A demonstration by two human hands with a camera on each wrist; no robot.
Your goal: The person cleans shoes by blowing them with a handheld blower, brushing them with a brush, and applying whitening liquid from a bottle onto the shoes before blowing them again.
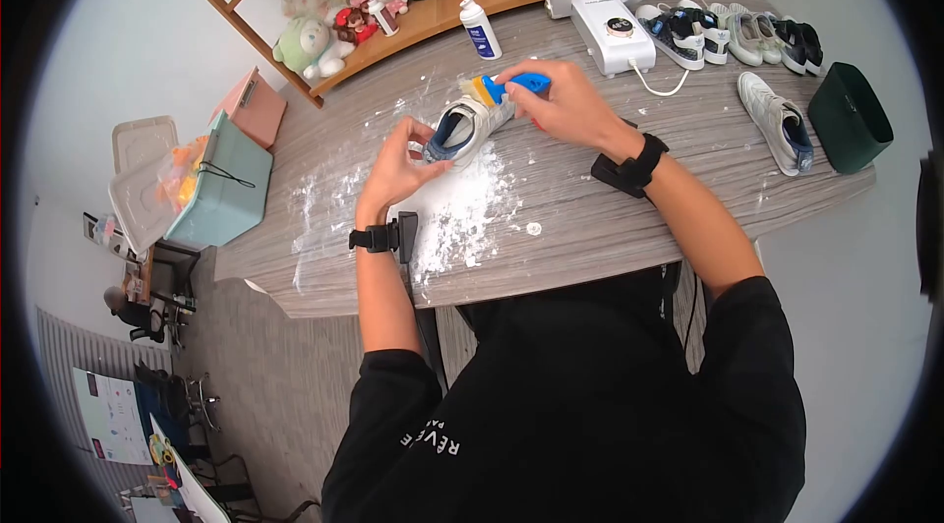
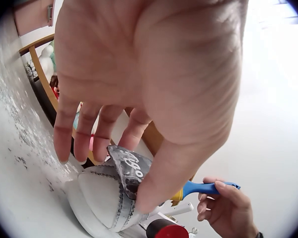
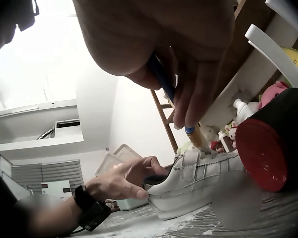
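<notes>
we're pinching shoe (image 1: 481, 123) heel in left hand (image 1: 396, 169), curling right hand (image 1: 570, 108) snugly round brush (image 1: 532, 82); shoe resting on table (image 1: 560, 248), long axis running from left fingers, toe lying nearer right.

Black short-sleeved T-shirt (image 1: 560, 395) | white chest lettering (image 1: 431, 438) | black wrist straps (image 1: 646, 161)

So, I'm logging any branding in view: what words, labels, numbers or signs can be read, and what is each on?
"RÊVE": black T-shirt, upside down; further letters lost in a fold.
"PA": beneath it, cut off by the fold.
"go": heel of the white sneaker; the start is unclear.
Too small or blurred: white spray bottle label, white device display, wall poster.
</notes>
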